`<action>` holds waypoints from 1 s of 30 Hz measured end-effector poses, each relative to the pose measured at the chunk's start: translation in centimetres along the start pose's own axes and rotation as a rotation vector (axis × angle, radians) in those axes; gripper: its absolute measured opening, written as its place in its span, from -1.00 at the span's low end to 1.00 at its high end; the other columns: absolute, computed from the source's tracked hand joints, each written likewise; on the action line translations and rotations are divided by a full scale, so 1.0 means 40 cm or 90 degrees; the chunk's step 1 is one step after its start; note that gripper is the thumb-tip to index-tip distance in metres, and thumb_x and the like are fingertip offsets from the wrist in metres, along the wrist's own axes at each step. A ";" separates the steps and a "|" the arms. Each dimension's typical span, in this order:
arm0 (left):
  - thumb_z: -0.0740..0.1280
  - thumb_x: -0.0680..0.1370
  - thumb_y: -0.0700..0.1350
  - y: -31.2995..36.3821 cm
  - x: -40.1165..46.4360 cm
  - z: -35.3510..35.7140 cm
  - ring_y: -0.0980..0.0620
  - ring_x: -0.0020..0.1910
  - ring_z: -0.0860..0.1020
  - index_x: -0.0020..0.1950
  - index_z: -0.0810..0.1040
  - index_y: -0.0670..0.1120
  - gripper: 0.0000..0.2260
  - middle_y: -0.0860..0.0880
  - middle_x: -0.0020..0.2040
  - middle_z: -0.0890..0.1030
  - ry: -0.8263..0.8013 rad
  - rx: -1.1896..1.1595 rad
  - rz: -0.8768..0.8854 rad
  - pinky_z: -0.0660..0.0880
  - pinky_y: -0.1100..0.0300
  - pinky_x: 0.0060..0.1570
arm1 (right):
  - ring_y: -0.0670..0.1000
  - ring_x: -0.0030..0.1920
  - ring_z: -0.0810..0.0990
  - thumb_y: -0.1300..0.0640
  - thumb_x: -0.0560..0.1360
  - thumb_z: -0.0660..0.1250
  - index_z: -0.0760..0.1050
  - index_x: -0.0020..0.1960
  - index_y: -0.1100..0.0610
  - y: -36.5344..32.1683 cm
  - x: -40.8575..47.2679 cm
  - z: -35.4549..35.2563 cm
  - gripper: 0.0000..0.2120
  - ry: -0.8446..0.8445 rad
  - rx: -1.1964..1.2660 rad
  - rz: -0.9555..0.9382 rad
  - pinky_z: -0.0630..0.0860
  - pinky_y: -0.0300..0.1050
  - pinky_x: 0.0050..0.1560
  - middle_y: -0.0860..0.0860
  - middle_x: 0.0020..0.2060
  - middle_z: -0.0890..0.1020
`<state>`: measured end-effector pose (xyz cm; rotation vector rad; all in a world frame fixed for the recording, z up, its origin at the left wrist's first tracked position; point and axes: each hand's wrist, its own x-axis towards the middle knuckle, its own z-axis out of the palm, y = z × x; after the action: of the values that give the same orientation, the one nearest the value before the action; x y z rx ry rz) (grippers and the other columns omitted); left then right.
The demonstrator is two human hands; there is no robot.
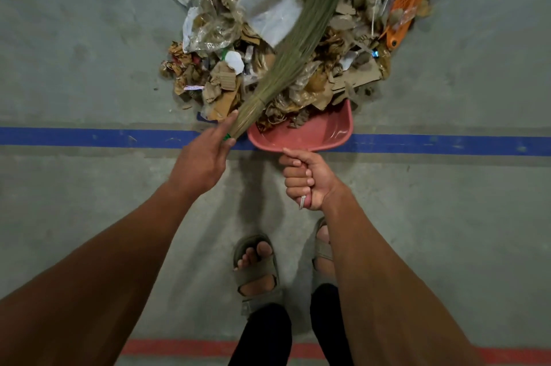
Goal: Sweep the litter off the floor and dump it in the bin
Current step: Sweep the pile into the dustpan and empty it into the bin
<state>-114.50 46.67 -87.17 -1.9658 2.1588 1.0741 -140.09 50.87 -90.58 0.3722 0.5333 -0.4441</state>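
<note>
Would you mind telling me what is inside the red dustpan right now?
Torn cardboard and crumpled paper scraps lie across the front of the red dustpan; its back part near the right hand is bare. The litter pile covers the front lip.

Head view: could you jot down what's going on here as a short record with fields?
left hand: grips the broom near its bound end
right hand: grips the handle of the pink dustpan
broom: lies across the litter pile
dustpan: mouth against the pile, some scraps already inside
floor marks: blue line under the dustpan
bin: not in view
</note>
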 end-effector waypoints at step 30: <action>0.09 0.73 0.10 0.024 0.038 -0.014 -0.10 -0.07 0.50 0.63 -0.01 0.40 -0.49 -0.07 0.03 0.52 -0.063 0.063 0.080 0.53 -0.17 -0.02 | -0.16 -0.68 0.14 0.13 0.62 0.19 0.19 -0.30 0.01 0.003 -0.060 0.003 -0.66 0.015 -0.050 0.003 0.10 -0.28 -0.69 -0.14 -0.62 0.18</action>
<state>-115.41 45.03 -86.99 -1.7191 2.2607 1.0356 -141.85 51.64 -89.14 0.3032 0.5710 -0.4138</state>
